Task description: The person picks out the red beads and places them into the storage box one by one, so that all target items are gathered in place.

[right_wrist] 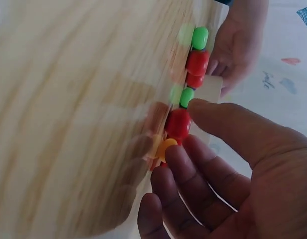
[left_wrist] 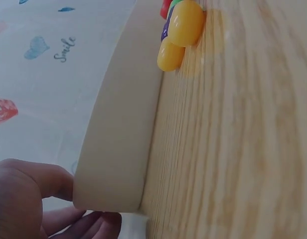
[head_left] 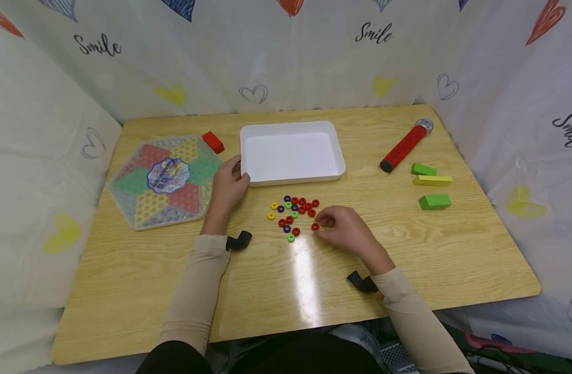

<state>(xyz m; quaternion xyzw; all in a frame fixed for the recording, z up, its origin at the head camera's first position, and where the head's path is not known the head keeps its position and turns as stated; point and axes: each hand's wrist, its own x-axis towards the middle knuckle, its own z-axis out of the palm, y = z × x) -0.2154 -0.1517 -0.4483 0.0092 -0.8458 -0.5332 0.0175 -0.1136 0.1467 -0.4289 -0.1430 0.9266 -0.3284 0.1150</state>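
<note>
My left hand (head_left: 228, 188) holds the near left corner of a shallow white tray (head_left: 290, 181), its thumb at the front wall and its fingers at the left side. In the left wrist view the fingers (left_wrist: 101, 224) curl about the tray's end. Several red, yellow, green and purple beads lie loose in front of the tray. My right hand (head_left: 346, 229) is at their right side, thumb and fingers parted around a red bead (head_left: 315, 226). The right wrist view shows that red bead (right_wrist: 179, 123) at the fingertips and a yellow bead (right_wrist: 167, 148) beside them.
A hexagonal game board (head_left: 127, 208) lies left of my left hand, with a red block (head_left: 213, 142) behind it. On the right are a red glittery tube (head_left: 404, 147), two green blocks (head_left: 434, 202) and a yellow-green block (head_left: 432, 180). Printed curtains surround the table.
</note>
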